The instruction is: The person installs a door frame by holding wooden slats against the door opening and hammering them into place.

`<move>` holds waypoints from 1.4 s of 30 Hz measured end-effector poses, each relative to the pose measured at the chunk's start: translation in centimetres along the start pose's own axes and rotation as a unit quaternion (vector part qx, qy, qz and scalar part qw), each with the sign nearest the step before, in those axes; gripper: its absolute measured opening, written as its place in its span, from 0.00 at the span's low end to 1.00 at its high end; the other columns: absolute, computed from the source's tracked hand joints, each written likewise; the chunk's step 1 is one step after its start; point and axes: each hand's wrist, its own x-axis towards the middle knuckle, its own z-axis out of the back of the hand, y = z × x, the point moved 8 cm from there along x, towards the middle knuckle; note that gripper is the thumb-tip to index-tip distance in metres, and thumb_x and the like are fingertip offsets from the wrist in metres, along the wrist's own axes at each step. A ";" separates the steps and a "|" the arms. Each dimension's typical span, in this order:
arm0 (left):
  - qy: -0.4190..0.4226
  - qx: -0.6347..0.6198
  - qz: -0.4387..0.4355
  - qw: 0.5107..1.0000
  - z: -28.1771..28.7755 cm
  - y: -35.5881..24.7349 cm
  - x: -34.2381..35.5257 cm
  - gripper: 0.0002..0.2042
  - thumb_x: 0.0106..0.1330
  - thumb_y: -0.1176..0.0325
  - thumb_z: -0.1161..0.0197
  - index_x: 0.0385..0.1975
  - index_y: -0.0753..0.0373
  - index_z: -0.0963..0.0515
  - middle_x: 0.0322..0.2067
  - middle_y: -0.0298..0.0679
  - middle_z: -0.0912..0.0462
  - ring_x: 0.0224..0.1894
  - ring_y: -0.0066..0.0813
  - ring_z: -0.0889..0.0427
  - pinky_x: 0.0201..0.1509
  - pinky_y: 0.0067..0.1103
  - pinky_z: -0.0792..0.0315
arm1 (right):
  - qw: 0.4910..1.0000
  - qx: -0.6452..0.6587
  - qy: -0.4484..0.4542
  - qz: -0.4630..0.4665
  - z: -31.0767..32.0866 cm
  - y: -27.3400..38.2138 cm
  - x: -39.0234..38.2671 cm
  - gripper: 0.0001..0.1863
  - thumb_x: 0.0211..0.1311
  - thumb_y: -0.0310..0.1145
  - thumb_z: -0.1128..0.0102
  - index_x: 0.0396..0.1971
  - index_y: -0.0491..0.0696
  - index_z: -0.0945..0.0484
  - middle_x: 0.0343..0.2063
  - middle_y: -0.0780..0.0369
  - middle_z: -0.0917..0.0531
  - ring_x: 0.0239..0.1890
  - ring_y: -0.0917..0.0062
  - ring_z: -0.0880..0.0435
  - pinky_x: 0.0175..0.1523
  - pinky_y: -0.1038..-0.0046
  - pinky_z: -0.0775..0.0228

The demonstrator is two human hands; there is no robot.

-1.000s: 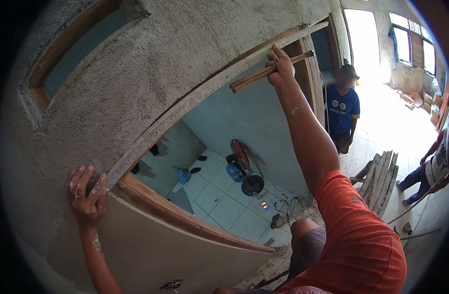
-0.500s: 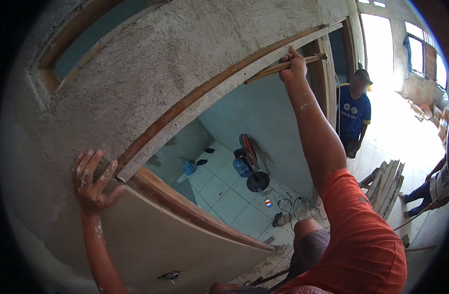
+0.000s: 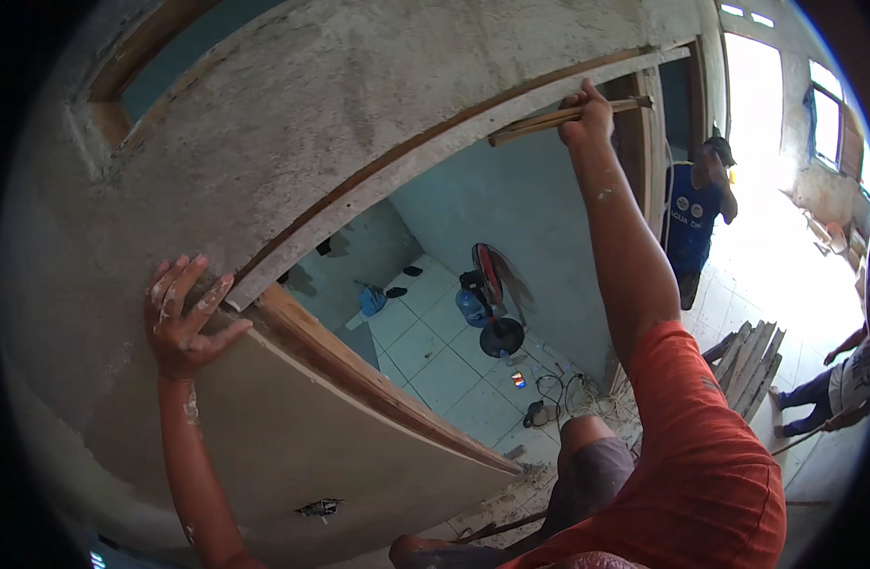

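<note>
A long pale straight strip spans the top of a doorway, lying along the wooden door frame. My left hand is flat on the rough plaster with fingers spread, its thumb beside the strip's left end. Toward the strip's far right, my right hand grips thin wooden sticks just beneath it. One finger of that hand reaches up to the strip's lower edge. Part of the sticks is hidden by my fingers.
Through the doorway, a fan, a blue water jug and tangled cables stand on the tiled floor. At right are a person in a blue shirt, stacked boards and another person. A wall box sits lower left.
My view has shifted slightly. Against the plaster, the strip has risen, narrowing the brown band above it. The person in blue has raised a hand to the head.
</note>
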 end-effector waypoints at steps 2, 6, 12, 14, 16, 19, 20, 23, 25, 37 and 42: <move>0.002 0.005 0.001 1.000 0.0 0.0 0.1 0.27 0.51 0.41 0.24 0.50 0.44 0.15 0.60 0.32 0.24 0.64 0.37 0.28 0.68 0.43 0.31 | 1.000 0.005 0.004 0.000 -0.3 0.1 -0.4 0.07 0.66 0.26 0.36 0.35 0.43 0.27 0.25 0.65 0.26 0.24 0.79 0.24 0.28 0.80 0.24; -0.009 0.009 -0.009 1.000 -0.1 -0.5 0.4 0.29 0.48 0.40 0.23 0.49 0.47 0.15 0.58 0.32 0.24 0.62 0.39 0.27 0.68 0.45 0.31 | 1.000 0.008 -0.029 -0.007 -0.1 0.2 -1.0 0.07 0.66 0.26 0.36 0.39 0.41 0.24 0.30 0.62 0.22 0.30 0.76 0.21 0.32 0.76 0.21; -0.038 -0.029 0.055 0.997 -0.6 -0.5 3.0 0.33 0.44 0.36 0.22 0.49 0.48 0.18 0.55 0.33 0.25 0.59 0.42 0.27 0.67 0.47 0.33 | 1.000 0.004 0.020 -0.008 -1.1 0.0 -0.6 0.07 0.64 0.26 0.35 0.39 0.42 0.23 0.33 0.60 0.19 0.32 0.75 0.18 0.31 0.74 0.21; -0.026 -0.009 0.022 0.999 -0.7 -1.5 3.9 0.40 0.42 0.34 0.22 0.57 0.46 0.22 0.59 0.33 0.27 0.63 0.42 0.29 0.69 0.47 0.35 | 1.000 -0.007 -0.002 -0.002 -0.7 0.0 -0.5 0.07 0.64 0.27 0.34 0.38 0.43 0.23 0.32 0.61 0.19 0.30 0.75 0.18 0.31 0.74 0.22; 0.004 0.001 0.029 1.000 -0.8 -1.7 4.6 0.42 0.42 0.35 0.22 0.59 0.46 0.25 0.61 0.33 0.28 0.65 0.41 0.30 0.70 0.46 0.37 | 1.000 -0.014 -0.024 0.014 -0.5 0.2 -0.7 0.07 0.64 0.27 0.34 0.37 0.43 0.23 0.32 0.61 0.19 0.30 0.75 0.18 0.30 0.74 0.22; 0.037 0.026 0.027 0.999 -1.2 -2.0 5.2 0.42 0.43 0.39 0.22 0.62 0.45 0.27 0.64 0.31 0.30 0.68 0.39 0.33 0.72 0.45 0.40 | 0.998 -0.023 -0.057 0.008 -0.2 0.5 -1.4 0.09 0.63 0.27 0.32 0.37 0.42 0.23 0.32 0.61 0.19 0.28 0.76 0.19 0.28 0.75 0.22; 0.033 0.041 0.025 0.998 -1.0 -2.0 5.3 0.41 0.45 0.42 0.22 0.63 0.45 0.27 0.65 0.31 0.31 0.70 0.37 0.35 0.73 0.45 0.41 | 0.997 -0.028 -0.065 -0.007 -0.3 0.4 -1.6 0.09 0.63 0.27 0.32 0.38 0.42 0.24 0.31 0.61 0.19 0.28 0.76 0.19 0.27 0.77 0.23; 0.028 0.030 0.041 0.998 -1.0 -1.7 5.3 0.38 0.48 0.49 0.23 0.63 0.44 0.27 0.65 0.29 0.30 0.70 0.36 0.34 0.74 0.45 0.41 | 0.996 -0.042 -0.070 -0.026 -0.7 0.8 -2.0 0.10 0.63 0.27 0.31 0.38 0.42 0.23 0.31 0.61 0.19 0.27 0.77 0.19 0.24 0.79 0.25; 0.031 0.024 0.047 0.998 -1.1 -1.5 5.1 0.37 0.48 0.50 0.24 0.63 0.44 0.27 0.65 0.29 0.30 0.70 0.35 0.34 0.74 0.45 0.41 | 0.996 -0.051 -0.069 -0.032 -1.0 0.9 -2.1 0.10 0.63 0.26 0.31 0.38 0.41 0.23 0.30 0.61 0.19 0.27 0.77 0.19 0.23 0.80 0.26; 0.017 0.010 0.038 0.999 -1.3 -1.3 4.7 0.33 0.48 0.56 0.23 0.59 0.45 0.23 0.64 0.32 0.28 0.69 0.39 0.33 0.72 0.44 0.39 | 0.995 -0.061 -0.071 -0.038 -1.2 0.9 -1.5 0.08 0.61 0.21 0.32 0.37 0.40 0.23 0.29 0.59 0.19 0.24 0.76 0.20 0.21 0.78 0.29; 0.016 0.013 0.045 0.999 -1.4 -1.3 4.8 0.33 0.50 0.52 0.23 0.60 0.39 0.23 0.63 0.31 0.27 0.68 0.36 0.31 0.71 0.42 0.39 | 0.996 -0.090 -0.008 -0.026 -0.4 0.1 1.4 0.07 0.60 0.21 0.32 0.36 0.40 0.23 0.27 0.59 0.20 0.23 0.73 0.20 0.20 0.75 0.31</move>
